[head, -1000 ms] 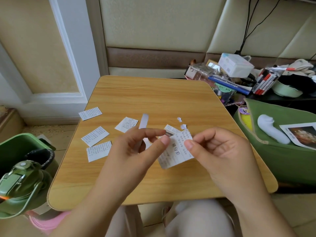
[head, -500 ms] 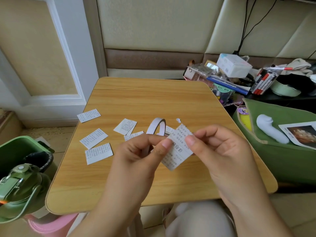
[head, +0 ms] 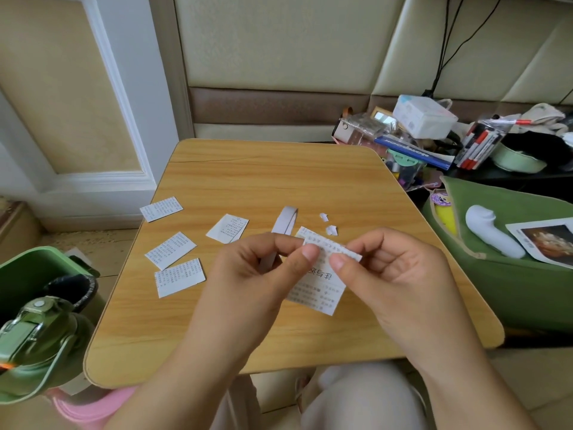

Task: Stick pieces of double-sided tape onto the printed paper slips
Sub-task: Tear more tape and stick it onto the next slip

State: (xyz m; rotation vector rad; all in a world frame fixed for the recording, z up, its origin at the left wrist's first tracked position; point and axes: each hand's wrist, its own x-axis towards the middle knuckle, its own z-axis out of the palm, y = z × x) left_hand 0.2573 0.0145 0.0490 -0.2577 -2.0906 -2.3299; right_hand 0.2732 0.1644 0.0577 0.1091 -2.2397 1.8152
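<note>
Held slip (head: 316, 290) shows large upside-down Chinese characters — roughly "往与返" — its small print is unreadable.

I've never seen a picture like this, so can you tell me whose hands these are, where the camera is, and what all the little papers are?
The camera sits on a person's head, looking down, so you see their own two bare hands. The left hand and right hand pinch one white printed paper slip together. A white strip of tape sticks up behind the left hand. Four more printed slips lie flat on the wooden table, and two tiny white scraps lie near the strip.
</note>
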